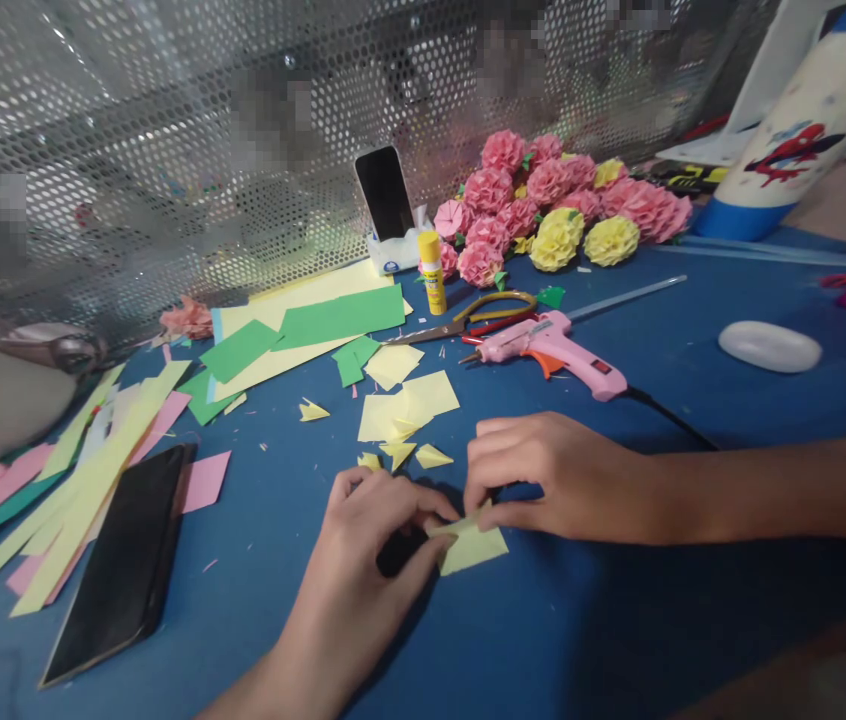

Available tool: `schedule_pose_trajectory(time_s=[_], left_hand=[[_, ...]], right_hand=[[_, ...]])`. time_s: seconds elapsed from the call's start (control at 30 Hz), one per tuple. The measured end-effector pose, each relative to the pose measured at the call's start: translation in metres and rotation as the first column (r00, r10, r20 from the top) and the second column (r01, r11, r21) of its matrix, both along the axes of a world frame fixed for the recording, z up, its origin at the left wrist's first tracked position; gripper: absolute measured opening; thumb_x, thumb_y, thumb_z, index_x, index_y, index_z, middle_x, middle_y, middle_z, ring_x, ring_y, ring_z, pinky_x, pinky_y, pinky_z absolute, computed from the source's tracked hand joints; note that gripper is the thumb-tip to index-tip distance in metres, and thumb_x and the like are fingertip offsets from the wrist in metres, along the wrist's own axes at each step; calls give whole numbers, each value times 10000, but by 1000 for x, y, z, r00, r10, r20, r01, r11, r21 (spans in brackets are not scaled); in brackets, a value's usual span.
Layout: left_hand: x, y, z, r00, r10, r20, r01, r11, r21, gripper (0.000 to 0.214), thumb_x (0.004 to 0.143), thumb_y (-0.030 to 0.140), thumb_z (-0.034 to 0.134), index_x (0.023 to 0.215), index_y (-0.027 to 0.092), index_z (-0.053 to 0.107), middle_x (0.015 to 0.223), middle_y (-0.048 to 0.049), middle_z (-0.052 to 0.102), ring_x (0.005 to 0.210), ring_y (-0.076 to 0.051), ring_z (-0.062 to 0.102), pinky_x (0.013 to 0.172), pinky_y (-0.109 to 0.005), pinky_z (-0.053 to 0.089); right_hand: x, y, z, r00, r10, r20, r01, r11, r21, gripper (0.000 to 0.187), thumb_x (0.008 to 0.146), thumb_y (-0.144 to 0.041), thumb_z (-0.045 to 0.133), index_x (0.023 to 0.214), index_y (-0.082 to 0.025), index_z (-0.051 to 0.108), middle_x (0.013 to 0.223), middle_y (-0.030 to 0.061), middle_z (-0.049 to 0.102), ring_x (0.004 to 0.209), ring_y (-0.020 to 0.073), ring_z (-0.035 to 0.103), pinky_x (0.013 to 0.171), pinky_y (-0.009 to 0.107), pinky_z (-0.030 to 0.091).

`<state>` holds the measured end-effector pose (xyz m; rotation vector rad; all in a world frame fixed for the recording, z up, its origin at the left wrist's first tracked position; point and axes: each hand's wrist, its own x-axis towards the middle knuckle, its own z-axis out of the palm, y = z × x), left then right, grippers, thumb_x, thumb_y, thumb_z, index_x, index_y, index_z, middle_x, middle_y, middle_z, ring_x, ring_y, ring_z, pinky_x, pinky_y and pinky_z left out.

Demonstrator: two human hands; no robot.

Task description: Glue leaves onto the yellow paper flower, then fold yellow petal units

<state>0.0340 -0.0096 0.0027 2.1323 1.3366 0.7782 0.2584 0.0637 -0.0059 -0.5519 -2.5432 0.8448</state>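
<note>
My left hand (367, 545) and my right hand (543, 475) meet over a small yellow paper piece (472, 547) lying on the blue table (580, 620). Both pinch its upper edge, fingers pressed together on the paper. Just beyond the hands lie several yellow paper squares (408, 405) and small folded yellow triangles (430, 457). A pink hot glue gun (554, 345) with a black cord rests behind my right hand.
Scissors (468, 315) and a glue stick (433, 272) lie past the squares. Green sheets (340, 315), yellow strips (85, 480) and a black phone (127, 560) are at left. Pink and yellow paper flowers (543, 210) and a propped phone (385, 195) stand by the mesh wall.
</note>
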Motion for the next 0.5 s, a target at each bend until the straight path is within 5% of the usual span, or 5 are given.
schedule_pose_trajectory(time_s=[0.23, 0.5], left_hand=[[-7, -1, -5, 999, -32, -44, 38, 988, 152, 178, 973, 165, 569, 918, 262, 708, 766, 35, 645, 746, -140, 575, 864, -357, 354], [-6, 2, -3, 997, -13, -76, 16, 999, 37, 174, 943, 153, 566, 778, 205, 544, 801, 44, 621, 771, -143, 547, 803, -336, 360]], right_hand=[[2, 6, 5, 993, 116, -4, -114, 982, 148, 152, 999, -167, 550, 980, -197, 697, 887, 15, 684, 839, 147, 557, 746, 266, 377], [-3, 4, -1, 999, 26, 45, -26, 1000, 11, 69, 949, -157, 602, 903, -204, 623, 855, -14, 648, 833, 141, 538, 734, 253, 363]])
